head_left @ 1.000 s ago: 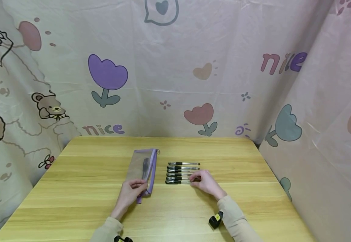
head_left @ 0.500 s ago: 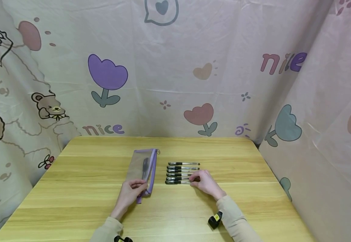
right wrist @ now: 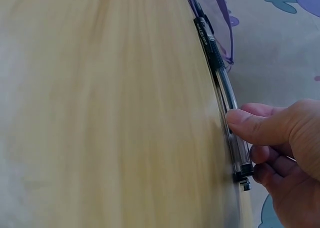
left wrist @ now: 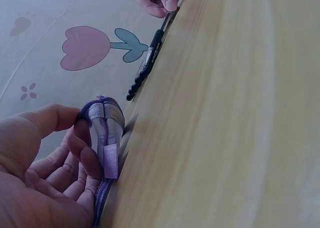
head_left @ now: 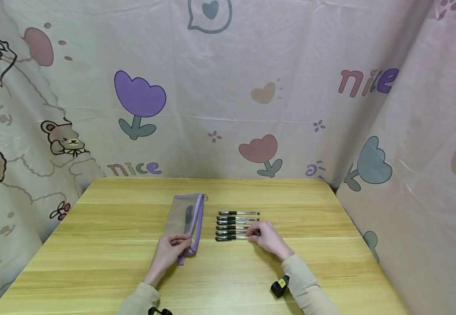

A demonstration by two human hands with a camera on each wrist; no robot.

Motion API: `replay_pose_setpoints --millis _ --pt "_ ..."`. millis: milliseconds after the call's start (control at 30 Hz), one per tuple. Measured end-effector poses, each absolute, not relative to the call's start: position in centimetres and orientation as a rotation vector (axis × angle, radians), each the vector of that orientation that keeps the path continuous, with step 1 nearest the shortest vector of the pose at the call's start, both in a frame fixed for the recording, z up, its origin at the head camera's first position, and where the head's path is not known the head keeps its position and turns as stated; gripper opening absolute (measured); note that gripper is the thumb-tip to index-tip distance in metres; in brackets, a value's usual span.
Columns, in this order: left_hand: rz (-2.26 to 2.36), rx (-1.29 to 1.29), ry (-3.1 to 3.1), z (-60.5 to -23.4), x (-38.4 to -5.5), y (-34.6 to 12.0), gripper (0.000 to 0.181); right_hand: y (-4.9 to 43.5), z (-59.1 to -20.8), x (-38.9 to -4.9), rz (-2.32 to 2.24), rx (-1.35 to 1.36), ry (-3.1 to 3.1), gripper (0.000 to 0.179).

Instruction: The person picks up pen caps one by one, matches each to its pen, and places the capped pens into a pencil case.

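Note:
A pencil case [head_left: 175,214] with see-through mesh sides and purple zip edging lies on the table, left of the middle. A dark long item shows inside it. My left hand [head_left: 168,250] pinches its near edge between thumb and fingers, beside a purple tab [left wrist: 111,161]. To the right, several clear-barrelled pens with black caps lie side by side in a row. My right hand [head_left: 268,238] pinches the nearest pen [head_left: 225,238] by the barrel near its tail end, as the right wrist view shows. The other pens' tail ends are partly hidden behind that hand.
The farthest pen [head_left: 238,213] lies slightly apart from the others. A wooden table [head_left: 106,249] bears everything, with a printed curtain [head_left: 212,78] along its back and sides. A black wrist camera [head_left: 280,286] hangs at my right sleeve.
The nearest pen has shifted slightly toward me in my right hand, widening the gap to its neighbour. My left hand and the pencil case have stayed in place.

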State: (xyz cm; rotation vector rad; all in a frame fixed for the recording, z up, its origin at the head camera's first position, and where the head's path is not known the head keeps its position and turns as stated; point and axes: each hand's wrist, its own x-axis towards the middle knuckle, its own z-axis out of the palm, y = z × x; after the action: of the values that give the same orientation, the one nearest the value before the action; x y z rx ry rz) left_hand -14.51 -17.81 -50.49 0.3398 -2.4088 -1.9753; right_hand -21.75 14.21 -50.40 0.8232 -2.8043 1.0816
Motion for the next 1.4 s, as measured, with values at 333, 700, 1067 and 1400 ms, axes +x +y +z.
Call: replay_pose_setpoints --millis 333,700,1067,1400 --pt "-1.968 0.329 -2.407 -50.5 -14.5 -17.8 0.024 14.5 -50.3 -21.8 1.100 0.853 -2.814 0.012" --pt "-1.966 0.290 -2.410 -50.4 -14.4 -17.8 0.021 14.7 -50.0 -21.5 1.067 0.876 -2.841 0.014" --pt "-1.970 0.296 -2.405 -50.3 -14.4 -17.9 0.023 14.7 -49.7 -21.5 1.049 0.899 -2.840 0.012" --pt "-1.973 0.285 -2.402 -50.5 -14.6 -17.9 0.019 14.7 -49.3 -21.5 1.056 0.931 -2.838 0.012"
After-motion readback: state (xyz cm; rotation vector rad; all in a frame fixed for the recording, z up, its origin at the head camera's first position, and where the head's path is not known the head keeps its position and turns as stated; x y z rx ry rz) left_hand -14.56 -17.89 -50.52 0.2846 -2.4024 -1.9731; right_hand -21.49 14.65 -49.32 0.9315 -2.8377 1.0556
